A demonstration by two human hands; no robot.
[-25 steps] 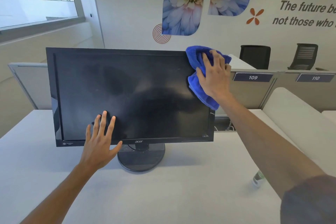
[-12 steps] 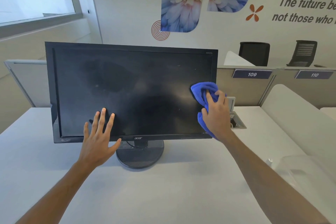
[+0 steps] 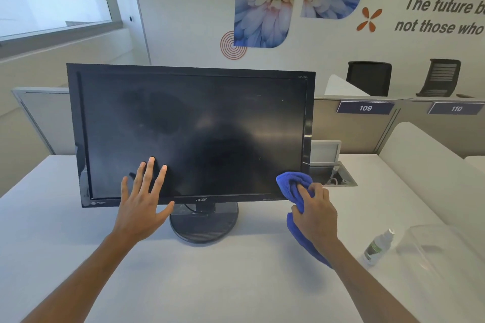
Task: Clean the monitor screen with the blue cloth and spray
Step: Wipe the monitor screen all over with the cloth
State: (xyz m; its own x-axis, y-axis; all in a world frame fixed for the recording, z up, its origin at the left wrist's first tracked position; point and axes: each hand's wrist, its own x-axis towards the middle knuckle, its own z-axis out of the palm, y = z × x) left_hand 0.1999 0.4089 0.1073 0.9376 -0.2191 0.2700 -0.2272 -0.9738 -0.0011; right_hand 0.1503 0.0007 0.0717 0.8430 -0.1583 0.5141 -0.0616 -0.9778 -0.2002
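A black monitor stands on a round base on the white desk, its dark screen smudged. My left hand lies flat with fingers spread against the screen's lower left part. My right hand grips a bunched blue cloth and presses it on the screen's bottom right corner; part of the cloth hangs below my wrist. A small clear spray bottle with a green label stands on the desk to the right of my right forearm.
The white desk stretches toward me. An open cable hatch sits in the desk behind the monitor's right edge. A clear plastic box is at the right. Grey partitions labelled 109 and 110 and two black chairs stand beyond.
My right hand has wiped the blue cloth down the screen's right edge, from the top right corner to the bottom right corner. My left hand has stayed on the lower left.
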